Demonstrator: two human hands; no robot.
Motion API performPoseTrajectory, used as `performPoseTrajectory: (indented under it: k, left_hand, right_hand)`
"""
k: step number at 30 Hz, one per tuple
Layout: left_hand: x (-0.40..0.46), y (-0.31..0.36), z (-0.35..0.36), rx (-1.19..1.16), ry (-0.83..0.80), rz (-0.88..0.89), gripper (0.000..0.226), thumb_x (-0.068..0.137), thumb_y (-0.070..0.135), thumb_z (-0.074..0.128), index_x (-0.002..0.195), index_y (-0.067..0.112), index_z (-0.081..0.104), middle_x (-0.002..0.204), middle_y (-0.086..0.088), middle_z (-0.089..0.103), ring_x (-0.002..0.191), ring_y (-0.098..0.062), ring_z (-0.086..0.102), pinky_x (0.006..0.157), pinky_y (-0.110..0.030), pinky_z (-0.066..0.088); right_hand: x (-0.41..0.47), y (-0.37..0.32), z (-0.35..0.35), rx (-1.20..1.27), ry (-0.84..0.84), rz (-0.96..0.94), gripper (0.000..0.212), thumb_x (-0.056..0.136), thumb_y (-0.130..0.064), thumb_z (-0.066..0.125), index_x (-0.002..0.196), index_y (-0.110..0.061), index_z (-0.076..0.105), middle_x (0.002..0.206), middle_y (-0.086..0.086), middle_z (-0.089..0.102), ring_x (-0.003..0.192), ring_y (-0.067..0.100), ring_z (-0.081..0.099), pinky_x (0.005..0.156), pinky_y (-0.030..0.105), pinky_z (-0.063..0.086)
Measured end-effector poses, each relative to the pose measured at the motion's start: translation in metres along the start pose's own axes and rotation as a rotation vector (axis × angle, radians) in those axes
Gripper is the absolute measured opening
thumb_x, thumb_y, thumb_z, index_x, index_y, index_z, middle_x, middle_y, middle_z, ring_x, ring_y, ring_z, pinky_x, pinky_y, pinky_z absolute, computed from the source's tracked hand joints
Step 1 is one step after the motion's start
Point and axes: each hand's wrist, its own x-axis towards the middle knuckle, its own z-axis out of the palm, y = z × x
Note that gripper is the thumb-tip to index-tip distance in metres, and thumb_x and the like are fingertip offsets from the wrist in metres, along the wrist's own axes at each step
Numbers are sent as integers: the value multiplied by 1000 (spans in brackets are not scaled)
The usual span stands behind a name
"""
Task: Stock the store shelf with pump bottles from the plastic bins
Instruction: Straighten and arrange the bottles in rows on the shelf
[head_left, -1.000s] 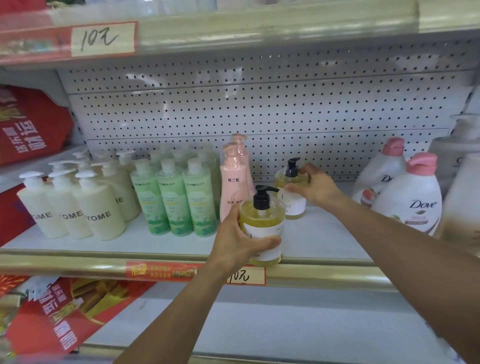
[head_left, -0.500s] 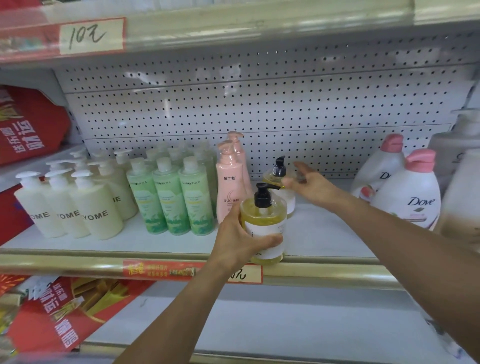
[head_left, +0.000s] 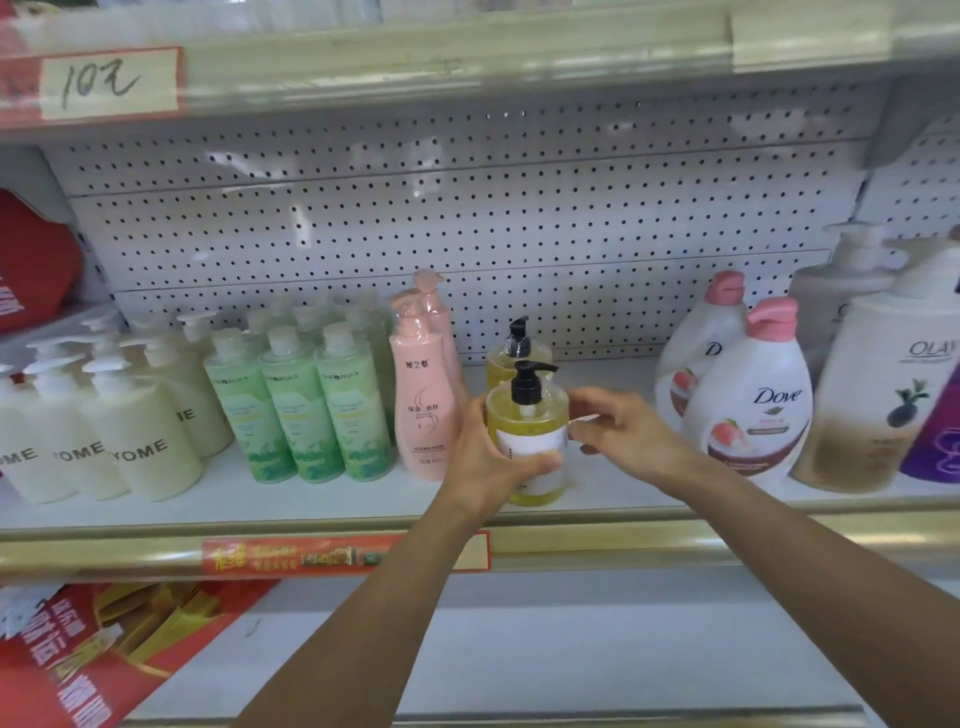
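A yellow pump bottle (head_left: 535, 415) with a black pump and a white label stands near the front of the white shelf (head_left: 322, 499). My left hand (head_left: 483, 462) grips it from the left, thumb across the label. A second yellow pump bottle (head_left: 506, 364) stands right behind it, free of both hands. My right hand (head_left: 618, 431) hovers just right of the front bottle with loosely curled fingers, holding nothing. No plastic bin is in view.
Left of the yellow bottles stand two pink bottles (head_left: 421, 395), green bottles (head_left: 301, 405) and cream pump bottles (head_left: 140, 447). Dove bottles (head_left: 753, 400) and large lotion bottles (head_left: 878, 384) fill the right. A pegboard (head_left: 467, 218) backs the shelf; another shelf edge (head_left: 415, 47) hangs above.
My right hand has let go of the rear yellow bottle and drawn back toward the front one. My left hand has moved its bottle inward, in front of the rear bottle.
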Motion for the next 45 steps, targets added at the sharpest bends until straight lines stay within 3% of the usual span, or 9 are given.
performPoseTrajectory:
  k: [5,8,13,16,20,26,35,41,45]
  left_hand:
    - [-23,-10,-7,-59,-56,17,78,70,2,83,127,35,42,119,23,57,111,10,53,91,-18,48]
    - [-32,-20,-10,-27,-54,-10,64,84,-5,62,121,44,44,126,21,54,121,6,48,103,-24,44]
    - [-26,-14,-10,-3,-105,-31,71,84,-15,42,114,49,45,117,28,55,110,21,47,95,-19,45]
    - [-21,-16,-9,-25,-107,-16,63,87,-12,45,124,39,47,120,24,57,109,22,48,97,-20,44]
    - [-10,-23,-9,-46,-91,-29,60,89,-9,49,136,28,47,129,15,58,121,7,49,105,-24,41]
    - [1,-30,-7,-33,-51,-41,60,89,-9,50,137,27,46,130,13,59,122,1,51,109,-32,42]
    - [-1,-28,-10,-65,-77,-40,59,91,-6,52,139,28,45,134,13,56,124,2,49,106,-24,41]
    - [-12,-16,-9,-16,-93,-40,62,89,-8,49,138,30,42,132,13,53,124,-5,47,99,-25,41]
    - [-34,-5,-4,127,18,75,59,90,1,53,141,28,40,132,12,46,118,-4,42,100,-30,40]
  right_hand:
    - [-12,4,12,98,-25,13,55,79,-16,78,126,-28,52,109,-8,66,92,7,67,72,17,53]
    - [-9,8,16,53,20,29,55,80,-19,76,129,-18,50,114,-2,65,99,13,65,83,28,54]
    - [-4,7,16,33,23,53,49,86,-15,70,130,-13,50,122,5,62,108,19,63,96,44,51]
    - [0,7,19,17,36,52,48,86,-18,70,130,-14,50,122,5,62,107,21,63,96,46,51]
    - [4,5,24,-20,50,57,49,88,-20,68,132,-14,48,126,5,60,111,21,60,98,46,49]
    - [10,3,29,-53,61,53,49,90,-21,64,135,-13,44,129,5,57,112,20,58,99,42,49]
    - [8,6,30,-105,72,57,49,91,-25,64,134,-13,45,130,5,58,112,19,58,99,44,49]
    - [2,1,32,-144,67,60,53,94,-29,58,142,-17,39,137,3,53,118,17,54,98,34,44]
    - [-21,-5,19,-178,237,-9,53,95,-30,58,143,-20,39,134,-2,54,122,14,52,104,39,44]
